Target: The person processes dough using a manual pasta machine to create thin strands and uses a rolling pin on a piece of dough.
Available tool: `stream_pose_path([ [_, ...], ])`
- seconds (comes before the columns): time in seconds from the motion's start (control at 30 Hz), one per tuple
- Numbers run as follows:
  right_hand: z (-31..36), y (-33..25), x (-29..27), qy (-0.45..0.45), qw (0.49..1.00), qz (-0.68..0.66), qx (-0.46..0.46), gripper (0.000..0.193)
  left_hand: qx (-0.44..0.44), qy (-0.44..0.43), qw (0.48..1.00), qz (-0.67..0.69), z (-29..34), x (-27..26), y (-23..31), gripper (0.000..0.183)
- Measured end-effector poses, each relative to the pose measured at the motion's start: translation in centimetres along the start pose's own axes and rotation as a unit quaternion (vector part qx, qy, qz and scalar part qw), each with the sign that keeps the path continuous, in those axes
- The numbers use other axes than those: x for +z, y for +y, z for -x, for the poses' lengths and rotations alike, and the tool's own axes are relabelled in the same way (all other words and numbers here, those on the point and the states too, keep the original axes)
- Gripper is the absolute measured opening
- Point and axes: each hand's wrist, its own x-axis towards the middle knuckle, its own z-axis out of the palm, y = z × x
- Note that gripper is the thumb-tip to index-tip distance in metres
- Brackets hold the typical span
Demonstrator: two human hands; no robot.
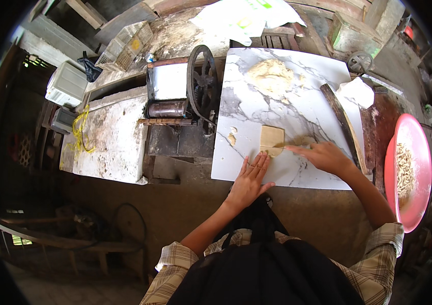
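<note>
A flat, squarish sheet of pale dough (272,136) lies on the white marble-patterned board (236,107), with a line running across its lower part. My left hand (251,175) rests flat, fingers stretched out, the fingertips at the dough's near edge. From the right, my right hand (325,156) reaches in with its index finger extended toward that line. It appears to grip a thin blade, mostly hidden by the fingers and blurred. Small dough scraps (232,137) lie left of the sheet. Farther back sits a large, rough dough mass (272,77).
A hand-cranked roller machine (167,108) with a big wheel (203,84) stands left of the board. Along the right lie a dark wooden bar (341,119) and a white bag (356,92). A pink basin (419,168) holds many small dough pieces. Yellow string (81,129) hangs at the left.
</note>
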Motion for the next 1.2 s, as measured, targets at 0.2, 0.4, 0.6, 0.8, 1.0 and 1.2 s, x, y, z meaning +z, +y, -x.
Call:
stream_pose_path([
  [0.2, 1.6, 0.4, -0.1, -0.025, 0.999, -0.018, 0.036, 0.053, 0.005, -0.006, 1.0, 0.0, -0.1, -0.3, -0.1, 0.073],
  [0.4, 5.0, 2.6, 1.4, 0.046, 0.988, -0.132, 0.073, 0.046, 0.016, 0.071, 0.996, 0.053, -1.5, -0.6, -1.1, 0.056],
  [0.6, 3.4, 1.8, 5.2, 0.197, 0.947, -0.121, 0.222, 0.042, 0.068, 0.081, 0.992, 0.065, -4.7, -1.0, -4.6, 0.033],
  [0.8, 0.7, 1.2, 7.0, 0.262, 0.931, -0.003, 0.254, 0.041, 0.241, 0.109, 0.964, 0.0, -7.7, -1.4, -6.2, 0.023],
  [1.0, -3.2, -5.0, 6.5, 0.287, 0.944, -0.12, 0.113, 0.033, 0.253, 0.139, 0.957, 0.024, -8.1, -1.0, -7.2, 0.018],
  [1.2, -5.2, -5.6, 7.4, 0.295, 0.938, -0.136, 0.12, 0.022, 0.164, 0.117, 0.966, 0.163, -8.6, -0.7, -7.1, 0.016],
])
